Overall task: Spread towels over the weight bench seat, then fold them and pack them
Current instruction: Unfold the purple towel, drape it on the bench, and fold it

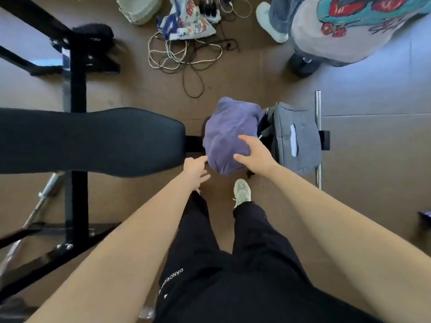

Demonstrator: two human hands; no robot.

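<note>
A bunched purple towel (227, 131) lies in a heap at the right end of the weight bench, just past the black padded seat (93, 141). My right hand (255, 155) rests on the towel's near right side with fingers spread over the cloth. My left hand (194, 169) reaches to the towel's lower left edge, fingertips at the fabric; whether it pinches the cloth is hidden. A grey backpack (296, 136) stands right of the towel with its top open toward it.
The bench's black frame (77, 89) and a steel bar (318, 136) cross the brown floor. Tangled cables (186, 57), a printed bag (186, 19) and a pale bag lie beyond. Another person (345, 29) stands at the upper right. My legs and shoe (242, 192) are below.
</note>
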